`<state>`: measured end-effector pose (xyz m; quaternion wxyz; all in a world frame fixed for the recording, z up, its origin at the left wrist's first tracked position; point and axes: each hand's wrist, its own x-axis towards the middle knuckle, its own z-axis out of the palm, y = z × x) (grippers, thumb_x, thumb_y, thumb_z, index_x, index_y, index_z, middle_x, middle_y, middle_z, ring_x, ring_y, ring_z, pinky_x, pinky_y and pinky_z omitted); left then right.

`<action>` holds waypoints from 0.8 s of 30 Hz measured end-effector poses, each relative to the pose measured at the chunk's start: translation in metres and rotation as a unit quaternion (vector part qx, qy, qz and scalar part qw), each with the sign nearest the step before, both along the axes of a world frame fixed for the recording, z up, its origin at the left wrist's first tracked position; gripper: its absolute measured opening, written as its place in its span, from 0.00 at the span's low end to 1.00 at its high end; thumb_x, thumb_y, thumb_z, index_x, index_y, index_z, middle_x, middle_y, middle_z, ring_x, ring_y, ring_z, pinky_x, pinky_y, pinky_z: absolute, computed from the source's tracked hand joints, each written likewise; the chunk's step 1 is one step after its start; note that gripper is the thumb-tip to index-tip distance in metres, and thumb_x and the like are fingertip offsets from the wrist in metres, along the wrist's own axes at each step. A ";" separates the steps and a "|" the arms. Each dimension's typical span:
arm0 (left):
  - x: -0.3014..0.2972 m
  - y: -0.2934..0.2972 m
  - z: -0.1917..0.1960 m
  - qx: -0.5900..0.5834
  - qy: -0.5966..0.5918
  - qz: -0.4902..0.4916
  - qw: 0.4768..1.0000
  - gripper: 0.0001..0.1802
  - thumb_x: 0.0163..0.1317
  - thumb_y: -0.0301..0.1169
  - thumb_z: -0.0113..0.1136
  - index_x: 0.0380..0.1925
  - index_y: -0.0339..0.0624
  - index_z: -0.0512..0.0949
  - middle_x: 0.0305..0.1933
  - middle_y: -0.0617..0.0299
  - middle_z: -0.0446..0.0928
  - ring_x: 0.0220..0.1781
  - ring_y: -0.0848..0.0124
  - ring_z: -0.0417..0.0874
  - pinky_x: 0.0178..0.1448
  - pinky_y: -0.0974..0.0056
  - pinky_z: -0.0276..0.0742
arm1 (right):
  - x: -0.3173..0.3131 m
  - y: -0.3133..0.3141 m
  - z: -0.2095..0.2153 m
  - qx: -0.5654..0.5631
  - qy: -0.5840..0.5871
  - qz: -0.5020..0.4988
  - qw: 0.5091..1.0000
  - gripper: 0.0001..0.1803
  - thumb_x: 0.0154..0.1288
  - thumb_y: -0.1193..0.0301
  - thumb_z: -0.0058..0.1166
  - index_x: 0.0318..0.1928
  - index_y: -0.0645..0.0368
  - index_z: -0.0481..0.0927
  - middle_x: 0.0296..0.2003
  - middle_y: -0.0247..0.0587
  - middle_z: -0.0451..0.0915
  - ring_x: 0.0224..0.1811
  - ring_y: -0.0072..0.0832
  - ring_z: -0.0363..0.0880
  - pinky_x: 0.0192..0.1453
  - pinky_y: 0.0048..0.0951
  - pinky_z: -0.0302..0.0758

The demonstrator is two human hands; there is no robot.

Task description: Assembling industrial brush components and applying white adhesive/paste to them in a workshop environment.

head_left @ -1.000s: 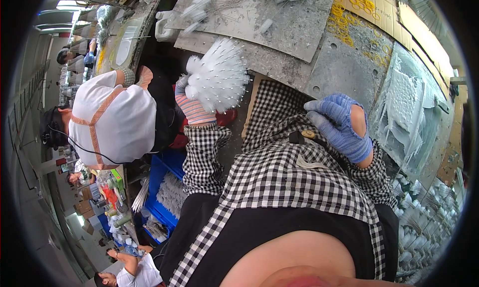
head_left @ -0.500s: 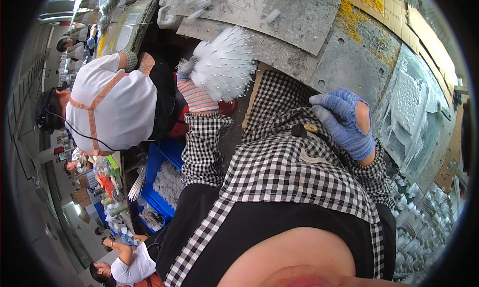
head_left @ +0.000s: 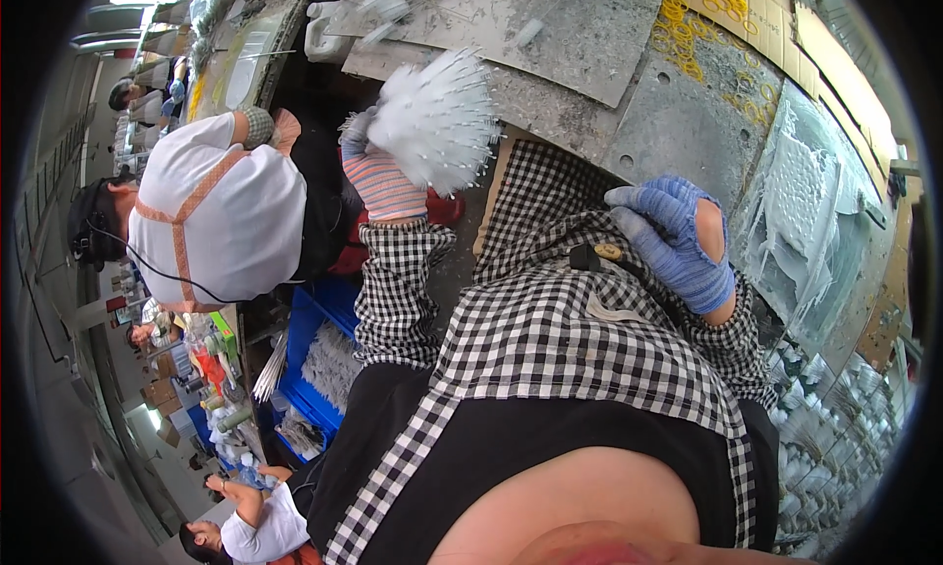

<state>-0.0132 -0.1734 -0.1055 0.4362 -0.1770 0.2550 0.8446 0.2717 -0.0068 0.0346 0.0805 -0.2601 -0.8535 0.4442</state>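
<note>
Bundle: white thin plastic rods, fanned like a brush, raised over the near edge of the surface.
Left hand: striped knit glove, grip closed around the bundle's base; checked sleeve below.
Right hand: blue glove, torn at the back, fingers curled at the person's chest against the checked shirt; whether its grip holds anything cannot be told.
Surface: grey scuffed metal sheets; loose white rods at the far side.
Yellow rings: scattered on the surface, far right.
White moulded parts: piled at right, beside the right hand.
Blue crate: below left, holding white rods.
Co-worker: white top with orange straps, left of the bundle, bent toward the surface.
</note>
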 end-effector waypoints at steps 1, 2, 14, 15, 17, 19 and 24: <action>0.000 0.004 0.002 0.014 -0.039 -0.002 0.999 0.15 0.63 0.37 0.57 0.44 0.39 0.80 0.49 0.57 0.83 0.56 0.59 0.81 0.67 0.51 0.73 | 0.001 0.000 -0.002 0.000 0.008 0.003 1.000 0.10 0.58 0.75 0.66 0.41 0.61 0.87 0.28 0.41 0.82 0.29 0.33 0.82 0.35 0.31 0.77; -0.007 0.000 -0.009 0.016 -0.040 -0.004 0.999 0.15 0.63 0.37 0.57 0.44 0.39 0.80 0.49 0.57 0.83 0.56 0.59 0.81 0.67 0.51 0.73 | 0.001 0.001 -0.003 0.001 0.016 0.006 1.000 0.10 0.58 0.74 0.66 0.41 0.61 0.87 0.27 0.41 0.82 0.29 0.33 0.82 0.36 0.31 0.77; -0.024 0.121 0.044 -0.021 0.491 -0.190 0.850 0.21 0.70 0.29 0.58 0.60 0.36 0.71 0.61 0.55 0.76 0.62 0.64 0.78 0.62 0.56 0.80 | 0.004 -0.001 -0.001 0.026 0.009 -0.002 1.000 0.11 0.58 0.73 0.66 0.42 0.59 0.87 0.26 0.42 0.82 0.29 0.36 0.81 0.36 0.34 0.77; -0.019 0.135 0.049 -0.064 0.596 -0.209 0.773 0.21 0.68 0.29 0.61 0.59 0.36 0.72 0.60 0.56 0.76 0.57 0.65 0.81 0.58 0.58 0.82 | 0.006 0.000 -0.001 0.030 0.001 -0.005 1.000 0.11 0.58 0.73 0.66 0.42 0.59 0.87 0.26 0.42 0.82 0.29 0.36 0.81 0.36 0.34 0.77; 0.006 0.165 0.080 -0.013 0.526 -0.256 0.811 0.26 0.55 0.36 0.76 0.52 0.41 0.77 0.46 0.67 0.80 0.48 0.72 0.79 0.54 0.64 0.76 | 0.010 0.000 0.000 0.048 -0.010 -0.015 0.999 0.11 0.57 0.74 0.66 0.42 0.59 0.87 0.26 0.43 0.82 0.29 0.37 0.81 0.36 0.34 0.77; 0.008 0.186 0.071 -0.042 0.535 -0.311 0.785 0.29 0.59 0.35 0.74 0.56 0.34 0.74 0.46 0.68 0.80 0.46 0.76 0.79 0.50 0.69 0.77 | 0.011 0.000 0.002 0.059 -0.010 -0.022 0.998 0.10 0.57 0.74 0.66 0.41 0.59 0.87 0.26 0.43 0.82 0.29 0.37 0.81 0.35 0.34 0.77; 0.023 0.227 0.055 0.029 0.617 -0.297 0.729 0.17 0.62 0.32 0.71 0.47 0.38 0.78 0.38 0.68 0.79 0.38 0.78 0.77 0.44 0.69 0.77 | 0.009 0.011 0.015 0.101 -0.021 -0.065 0.993 0.09 0.57 0.74 0.67 0.39 0.59 0.88 0.26 0.41 0.83 0.26 0.32 0.81 0.33 0.31 0.77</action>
